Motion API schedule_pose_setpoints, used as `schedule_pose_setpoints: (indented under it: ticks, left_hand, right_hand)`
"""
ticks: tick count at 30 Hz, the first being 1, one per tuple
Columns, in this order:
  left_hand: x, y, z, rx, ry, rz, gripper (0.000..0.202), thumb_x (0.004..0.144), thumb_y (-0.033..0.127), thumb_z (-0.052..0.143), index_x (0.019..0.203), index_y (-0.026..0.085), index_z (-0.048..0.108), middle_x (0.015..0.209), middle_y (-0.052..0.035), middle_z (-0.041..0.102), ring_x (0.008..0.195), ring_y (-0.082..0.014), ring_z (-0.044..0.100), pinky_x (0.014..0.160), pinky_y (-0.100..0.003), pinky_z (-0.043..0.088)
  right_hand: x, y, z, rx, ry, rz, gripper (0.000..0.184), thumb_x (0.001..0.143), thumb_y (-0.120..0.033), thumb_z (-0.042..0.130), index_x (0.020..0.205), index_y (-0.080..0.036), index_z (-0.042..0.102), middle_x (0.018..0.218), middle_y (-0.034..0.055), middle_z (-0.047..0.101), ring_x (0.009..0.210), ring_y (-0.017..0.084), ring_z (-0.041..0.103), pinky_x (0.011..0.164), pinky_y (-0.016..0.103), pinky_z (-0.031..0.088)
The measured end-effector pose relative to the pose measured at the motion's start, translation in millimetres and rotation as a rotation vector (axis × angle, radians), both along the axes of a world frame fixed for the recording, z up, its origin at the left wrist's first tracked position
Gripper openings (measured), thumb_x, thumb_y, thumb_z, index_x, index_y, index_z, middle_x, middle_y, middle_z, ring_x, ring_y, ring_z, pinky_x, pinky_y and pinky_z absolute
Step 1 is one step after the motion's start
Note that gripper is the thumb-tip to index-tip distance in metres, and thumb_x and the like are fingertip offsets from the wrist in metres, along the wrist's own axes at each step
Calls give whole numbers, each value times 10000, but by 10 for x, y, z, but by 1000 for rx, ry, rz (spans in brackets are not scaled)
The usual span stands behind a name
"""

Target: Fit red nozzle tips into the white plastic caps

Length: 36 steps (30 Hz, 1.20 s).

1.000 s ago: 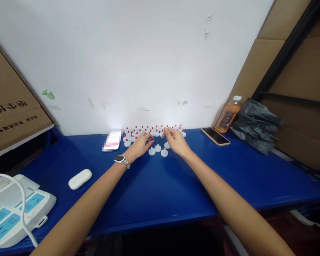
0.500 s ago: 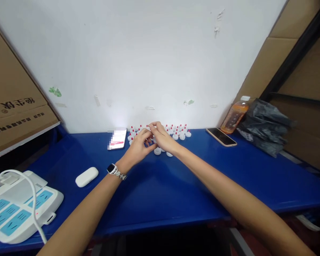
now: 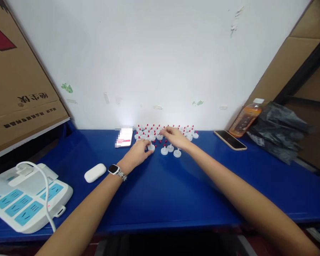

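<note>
My left hand is closed with thumb and fingertips around a white nozzle cap at the near edge of the group. My right hand reaches over the group, its fingertips pinched at the top of another white cap; the fingers cover that cap's tip. Behind and around stand several white caps with red tips, upright in loose rows. Nearer to me are a white cap without a red tip and another like it. Small loose red tips lie between my hands.
A lit phone lies left of the caps, a dark phone to the right. Beside it are an orange drink bottle and a black plastic bag. A white earbud case and a power strip occupy the left.
My hands, together half a second ago, have parted. The left has come down onto a cap in front; the right has its fingertips over the group. The camera view has shifted slightly.
</note>
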State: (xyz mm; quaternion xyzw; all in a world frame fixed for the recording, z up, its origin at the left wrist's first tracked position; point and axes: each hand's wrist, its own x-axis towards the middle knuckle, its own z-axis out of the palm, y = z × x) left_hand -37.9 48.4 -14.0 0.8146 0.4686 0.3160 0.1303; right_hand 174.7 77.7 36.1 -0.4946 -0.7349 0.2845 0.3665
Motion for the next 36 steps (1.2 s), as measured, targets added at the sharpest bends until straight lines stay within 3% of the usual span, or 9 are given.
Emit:
schedule_pose_setpoints:
  ticks: [5,8,12,17,23,27,32,36]
  left_hand:
    - [96,-17,-17,14,5,19,285,852,385,645,1044,176,680,959,-78,591,805,-206,578,801,-365,488]
    - [60,6,-23,-37,-5,24,386,822,376,684,1152,178,650,971,-70,607,781,-190,580,756,-344,492]
    - [-53,24,4,-106,-59,33,404,786,416,720,1095,166,648,935,-63,621,689,-159,577,638,-303,485]
    - [-114,6,78,-105,-81,41,357,792,456,707,996,169,651,865,-56,640,639,-151,574,570,-281,460]
    - [-66,-79,225,-135,-76,85,344,826,473,665,984,168,645,879,-51,653,645,-145,567,585,-280,457]
    - [21,-190,377,27,-148,130,332,883,451,609,1074,182,638,893,-40,620,680,-144,558,649,-292,478]
    - [247,-285,479,145,-176,24,418,883,458,628,1227,222,607,1036,-57,611,766,-147,578,709,-298,502]
    - [489,-279,528,83,-172,-75,336,882,440,640,1124,208,656,901,-40,644,781,-164,605,730,-309,493]
  right_hand:
    - [-33,15,2,121,-213,-35,142,844,-288,577,830,-171,657,789,38,669,699,155,567,663,275,389]
    - [-70,112,49,184,-381,-72,179,842,-298,591,931,-183,697,855,63,704,753,184,601,701,296,395]
    - [-174,264,74,155,-535,-58,221,846,-356,612,929,-182,721,906,97,727,824,224,632,762,331,411]
    - [-337,401,43,127,-578,-60,206,841,-365,638,858,-182,731,908,102,744,893,244,650,844,361,413]
    - [-320,418,119,111,-423,-54,158,866,-271,611,830,-163,720,856,74,747,786,180,650,714,274,426]
    - [-130,221,233,166,-181,-27,177,865,-291,618,819,-146,709,765,56,726,687,151,626,650,254,422]
    - [136,-206,228,150,86,75,276,858,-401,620,800,-140,690,689,32,676,617,133,563,596,254,412]
    - [257,-408,111,146,260,89,350,838,-500,630,821,-154,676,717,27,664,623,131,540,596,262,415]
